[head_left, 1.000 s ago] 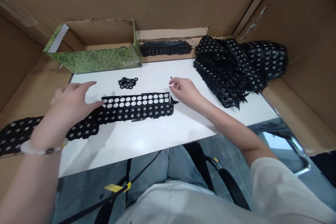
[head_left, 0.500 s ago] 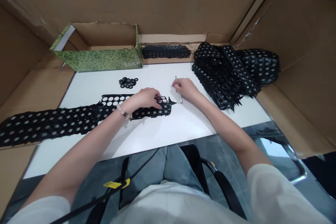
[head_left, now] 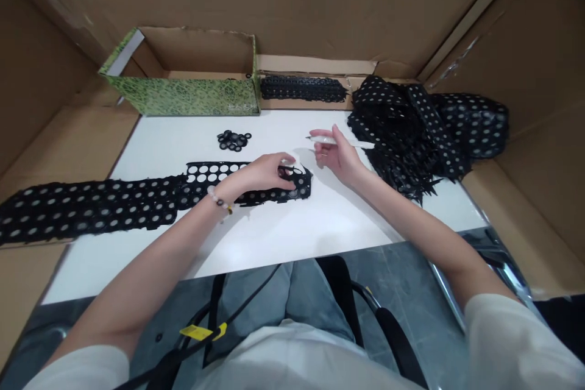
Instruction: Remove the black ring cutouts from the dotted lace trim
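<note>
- The left hand (head_left: 265, 173) lay on the right-hand end of a long black perforated sheet (head_left: 105, 207), which ran across the table (head_left: 320, 234) and off its left edge.
- Its fingers (head_left: 287, 175) curled down onto that end, working among the holes; whether they gripped the sheet or only pressed on it could not be told.
- A beaded bracelet (head_left: 219, 200) circled the left wrist.
- The right hand (head_left: 336, 155) was raised just above the table, near the sheet's end, with its fingers closed around a slim white tool (head_left: 351, 143) whose exact kind could not be made out.
- The work in hand was at that end of the sheet, with the left hand on it and the tool held apart from it.
- A small pile of black rings (head_left: 234, 141) sat on the table beyond the sheet.
- A large heap of the same perforated material (head_left: 402, 134) lay to the right.
- A neat black stack (head_left: 301, 89) sat on cardboard beside a green patterned box (head_left: 183, 97).
</note>
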`<state>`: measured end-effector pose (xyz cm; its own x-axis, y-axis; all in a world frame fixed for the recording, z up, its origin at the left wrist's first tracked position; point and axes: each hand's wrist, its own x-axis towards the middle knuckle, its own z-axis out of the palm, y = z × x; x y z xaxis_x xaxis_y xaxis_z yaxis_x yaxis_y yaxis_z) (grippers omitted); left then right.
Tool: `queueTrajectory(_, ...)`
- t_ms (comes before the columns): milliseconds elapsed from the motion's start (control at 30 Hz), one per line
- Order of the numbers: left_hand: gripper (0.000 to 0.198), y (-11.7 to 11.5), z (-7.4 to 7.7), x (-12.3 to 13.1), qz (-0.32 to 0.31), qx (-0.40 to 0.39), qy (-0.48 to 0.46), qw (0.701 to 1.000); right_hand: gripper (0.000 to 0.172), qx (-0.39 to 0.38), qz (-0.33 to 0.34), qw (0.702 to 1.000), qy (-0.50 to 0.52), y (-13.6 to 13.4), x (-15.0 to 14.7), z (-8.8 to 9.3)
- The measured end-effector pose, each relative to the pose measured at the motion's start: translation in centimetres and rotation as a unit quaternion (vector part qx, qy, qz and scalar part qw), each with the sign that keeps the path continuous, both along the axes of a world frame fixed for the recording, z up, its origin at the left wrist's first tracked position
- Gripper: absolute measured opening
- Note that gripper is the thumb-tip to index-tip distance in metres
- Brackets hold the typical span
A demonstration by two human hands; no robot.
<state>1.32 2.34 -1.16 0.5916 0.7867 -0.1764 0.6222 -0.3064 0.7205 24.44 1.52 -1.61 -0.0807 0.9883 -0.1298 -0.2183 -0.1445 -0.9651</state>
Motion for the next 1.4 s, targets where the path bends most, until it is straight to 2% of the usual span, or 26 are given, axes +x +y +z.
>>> queueTrajectory(100, 0.035, -0.1, -0.3, -0.2, -0.035, 0.006, 0.011, 0.999, 0.044, 0.024, 0.026, 0.999, -0.035, -1.0, 0.2, -0.2)
queueTrajectory(200, 0.025, -0.6, -0.7, 0.2, -0.008, 0.044, -0.014, 0.999, 0.024, 0.073, 0.032, 0.995, -0.062, -2.3, 0.2, 0.2)
queueTrajectory(333, 0.029, -1.0, -1.0, 1.0, 0.073, 0.092, -0.013, 0.993, 0.022, 0.113, 0.039, 0.988, -0.094, -3.8, 0.2, 1.5)
queueTrajectory(467, 0.033, -0.8, -1.1, 1.1, 0.078, 0.04, -0.052, 0.995, 0.016, 0.116, 0.069, 0.97, -0.202, -4.3, 0.6, 2.4)
queueTrajectory(600, 0.034, -1.0, -0.8, 1.1, 0.096, -0.003, -0.11, 0.989, 0.016, 0.132, 0.085, 0.958, -0.24, -4.2, 0.9, 2.5)
queueTrajectory(733, 0.039, -1.2, -0.8, 1.4, 0.109, 0.0, -0.116, 0.987, 0.016, 0.137, 0.076, 0.949, -0.274, -4.0, 0.8, 2.5)
queueTrajectory(867, 0.033, -1.0, -1.4, 1.6, 0.12, 0.016, -0.123, 0.985, 0.015, 0.147, 0.061, 0.934, -0.319, -3.9, 0.8, 2.2)
queueTrajectory(1067, 0.032, -0.9, -1.7, 1.5, 0.124, 0.01, -0.118, 0.985, 0.016, 0.153, 0.058, 0.933, -0.32, -3.7, 0.9, 1.5)
queueTrajectory(1400, 0.029, -1.0, -2.0, 1.8, 0.118, 0.062, -0.063, 0.989, 0.016, 0.139, 0.068, 0.939, -0.306, -4.2, 0.6, 2.1)
